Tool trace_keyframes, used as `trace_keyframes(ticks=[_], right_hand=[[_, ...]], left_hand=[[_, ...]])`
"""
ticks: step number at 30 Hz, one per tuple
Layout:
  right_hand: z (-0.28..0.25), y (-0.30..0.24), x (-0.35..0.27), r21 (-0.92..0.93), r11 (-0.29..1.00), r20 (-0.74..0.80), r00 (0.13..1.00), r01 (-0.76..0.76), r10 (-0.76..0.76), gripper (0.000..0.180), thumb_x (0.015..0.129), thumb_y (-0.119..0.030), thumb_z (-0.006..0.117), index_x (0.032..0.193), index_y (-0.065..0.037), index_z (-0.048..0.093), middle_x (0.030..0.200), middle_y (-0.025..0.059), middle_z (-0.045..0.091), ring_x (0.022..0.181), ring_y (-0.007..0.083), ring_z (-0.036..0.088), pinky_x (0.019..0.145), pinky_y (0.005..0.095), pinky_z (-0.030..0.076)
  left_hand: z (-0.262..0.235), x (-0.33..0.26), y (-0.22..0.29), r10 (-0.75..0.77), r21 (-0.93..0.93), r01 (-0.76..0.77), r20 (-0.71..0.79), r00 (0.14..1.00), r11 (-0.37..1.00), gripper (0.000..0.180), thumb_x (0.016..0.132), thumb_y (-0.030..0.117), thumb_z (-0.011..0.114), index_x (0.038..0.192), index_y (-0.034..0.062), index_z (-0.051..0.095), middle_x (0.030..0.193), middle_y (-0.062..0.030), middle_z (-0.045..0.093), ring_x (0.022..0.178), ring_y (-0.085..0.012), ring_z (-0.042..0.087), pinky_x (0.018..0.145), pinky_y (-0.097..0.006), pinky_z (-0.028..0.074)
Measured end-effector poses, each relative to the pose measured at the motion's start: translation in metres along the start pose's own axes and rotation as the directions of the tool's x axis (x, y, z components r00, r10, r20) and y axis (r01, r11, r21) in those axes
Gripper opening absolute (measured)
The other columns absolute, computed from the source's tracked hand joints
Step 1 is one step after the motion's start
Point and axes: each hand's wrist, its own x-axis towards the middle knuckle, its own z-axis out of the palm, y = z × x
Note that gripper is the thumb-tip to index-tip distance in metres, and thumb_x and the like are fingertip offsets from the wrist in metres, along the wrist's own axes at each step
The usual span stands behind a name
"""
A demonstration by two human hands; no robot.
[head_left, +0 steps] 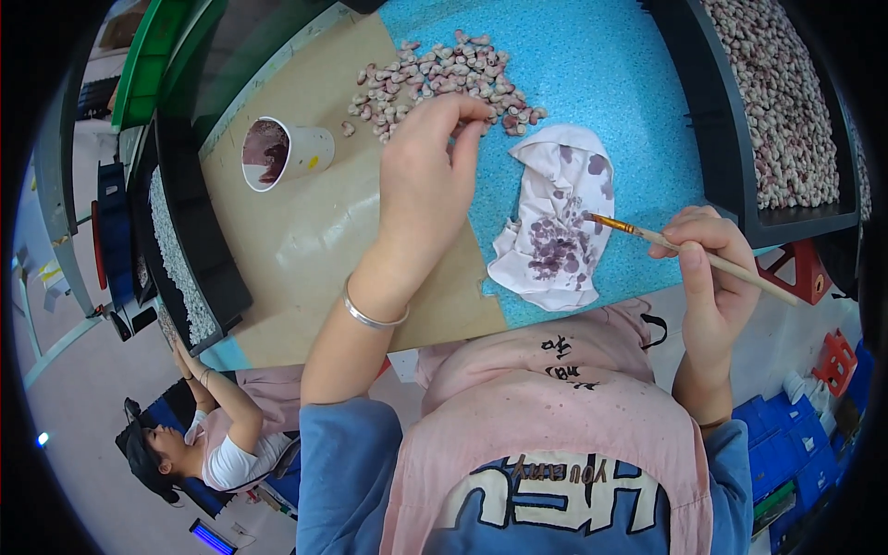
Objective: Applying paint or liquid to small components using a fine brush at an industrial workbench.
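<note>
While the right hand (712, 268) closes around a thin wooden paintbrush (689, 252), the brush lies slanted, its tip pointing toward a crumpled white cloth (555, 217) blotched purple, just beyond the fingers. The left hand (430, 157) reaches forward, fingertips pinched at the near edge of a heap of small mottled pink pieces (435, 79) on speckled blue matting (601, 65). Left of that hand, a stained paper cup (282, 153) lies tipped on tan board.
</note>
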Motion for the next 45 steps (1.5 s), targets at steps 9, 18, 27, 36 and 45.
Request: trace_keyframes(ticks=[9,18,27,36,45], right_hand=[[0.005,-0.001,0.000,0.002,0.999,0.002,0.999,-0.035,0.035,0.008,0.084,-0.005,0.052,0.082,0.002,0.056,0.073,0.0092,0.058,0.069,0.0133,0.052,0.064,0.0239,0.040],[0.011,-0.002,0.005,0.029,0.998,0.006,0.999,-0.053,0.052,0.009,0.084,-0.006,0.052,0.082,0.002,0.056,0.072,0.0095,0.057,0.068,0.0137,0.052,0.064,0.0244,0.040],[0.016,-0.004,0.006,0.040,0.998,0.023,0.998,-0.056,0.055,0.009,0.085,-0.005,0.049,0.082,0.002,0.054,0.073,0.0086,0.053,0.067,0.0136,0.052,0.062,0.0232,0.040],[0.022,-0.009,0.008,0.018,0.998,0.035,0.998,-0.052,0.052,0.011,0.086,-0.007,0.050,0.083,0.003,0.054,0.075,0.0090,0.053,0.067,0.0134,0.053,0.062,0.0235,0.041],[0.037,-0.023,0.022,0.207,0.978,0.044,0.999,-0.026,0.017,0.013,0.086,-0.009,0.050,0.085,0.003,0.055,0.074,0.0105,0.055,0.068,0.0148,0.054,0.062,0.0251,0.042]], left_hand=[[0.013,0.000,-0.013,0.184,0.224,-0.188,0.039,0.982,0.956,0.015,0.072,0.001,0.062,0.086,0.0001,0.057,0.081,-0.0136,0.057,0.077,-0.0303,0.055,0.065,-0.036,0.045],[-0.007,-0.031,-0.003,0.001,0.067,-0.007,0.090,0.996,0.998,0.012,0.075,0.004,0.062,0.085,0.0006,0.057,0.077,-0.0135,0.057,0.070,-0.0302,0.056,0.063,-0.037,0.045],[-0.010,-0.048,-0.007,-0.112,-0.045,0.116,0.083,0.990,0.992,0.012,0.076,0.002,0.058,0.088,0.0003,0.058,0.080,-0.0153,0.057,0.073,-0.0303,0.056,0.064,-0.036,0.046],[-0.016,-0.048,0.000,-0.153,-0.395,0.174,0.085,0.985,0.902,0.009,0.083,0.002,0.054,0.091,0.0002,0.058,0.084,-0.0077,0.058,0.073,-0.0167,0.056,0.066,-0.027,0.046],[-0.034,-0.066,0.020,-0.218,-0.869,0.392,0.337,0.916,0.301,0.020,0.088,0.003,0.049,0.108,0.0001,0.048,0.084,-0.0075,0.059,0.070,-0.0088,0.054,0.065,-0.021,0.045]])
